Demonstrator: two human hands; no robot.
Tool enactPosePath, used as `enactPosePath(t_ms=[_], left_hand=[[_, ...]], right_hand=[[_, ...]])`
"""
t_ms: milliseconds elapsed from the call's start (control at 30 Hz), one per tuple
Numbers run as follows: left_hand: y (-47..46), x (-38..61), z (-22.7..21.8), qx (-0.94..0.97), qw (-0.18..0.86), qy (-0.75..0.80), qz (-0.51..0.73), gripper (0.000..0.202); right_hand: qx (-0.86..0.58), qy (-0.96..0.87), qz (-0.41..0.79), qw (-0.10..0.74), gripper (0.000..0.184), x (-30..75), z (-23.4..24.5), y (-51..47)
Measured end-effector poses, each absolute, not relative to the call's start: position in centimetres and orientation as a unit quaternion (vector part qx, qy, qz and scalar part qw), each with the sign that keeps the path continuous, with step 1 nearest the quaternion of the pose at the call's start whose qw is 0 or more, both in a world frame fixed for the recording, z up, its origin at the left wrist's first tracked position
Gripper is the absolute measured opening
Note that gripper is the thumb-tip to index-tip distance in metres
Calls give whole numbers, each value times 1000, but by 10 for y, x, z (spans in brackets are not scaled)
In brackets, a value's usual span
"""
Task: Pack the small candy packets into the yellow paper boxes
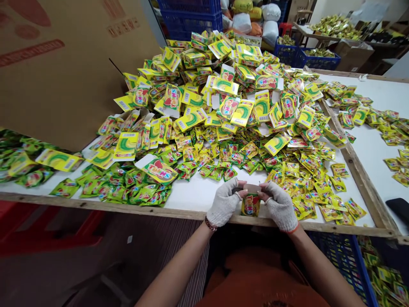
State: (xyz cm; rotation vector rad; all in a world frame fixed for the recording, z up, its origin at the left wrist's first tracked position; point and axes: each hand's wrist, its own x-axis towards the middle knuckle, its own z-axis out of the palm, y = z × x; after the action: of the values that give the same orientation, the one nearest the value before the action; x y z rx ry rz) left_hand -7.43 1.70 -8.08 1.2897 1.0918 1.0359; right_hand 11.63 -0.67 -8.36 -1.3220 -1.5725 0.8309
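Observation:
My left hand (224,205) and my right hand (281,205), both in white knit fingerless gloves, grip one small yellow-green carton (251,204) between them at the near edge of the white table (194,194). The fingers of both hands pinch the carton's open top flap. Just beyond my hands lies a heap of small yellow and green sachets (243,160). Behind that rises a big pile of flat and half-folded cartons (223,94) of the same print.
A large brown cardboard box (64,64) stands at the left. A wooden rail (358,166) splits off a second white table with more sachets (380,123) at the right. Blue crates stand at the back (191,17) and at lower right (348,260), the latter holding sachets.

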Motion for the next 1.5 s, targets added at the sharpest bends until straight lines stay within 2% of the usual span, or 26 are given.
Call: enactPosePath(t_ms=[100,500,733,933,1000,1100,1233,1500], left_hand=[[17,-79,-75,601,501,437,444,16],[30,-90,-50,719,451,424,315,16],[23,-101,-66,811,324,277,400,15],[15,-97,-67,874,228,280,327,18],[13,-95,-66,870,246,290,316,17],[10,-92,-65,802,342,348,346,12],[5,-88,-63,660,492,443,353,26],[6,-87,-73,600,560,439,366,26]], right_hand=[[-503,-688,313,419,14,118,-71,-7],[-525,-685,326,387,11,117,-56,-5],[-424,-772,324,345,16,130,-54,-7],[-404,-841,241,269,27,136,-61,-14],[-404,-843,232,269,25,136,-65,-14],[-427,-809,251,317,20,133,-71,-15],[-476,-752,252,379,18,122,-73,-17],[-440,-760,251,406,17,105,-69,-9]])
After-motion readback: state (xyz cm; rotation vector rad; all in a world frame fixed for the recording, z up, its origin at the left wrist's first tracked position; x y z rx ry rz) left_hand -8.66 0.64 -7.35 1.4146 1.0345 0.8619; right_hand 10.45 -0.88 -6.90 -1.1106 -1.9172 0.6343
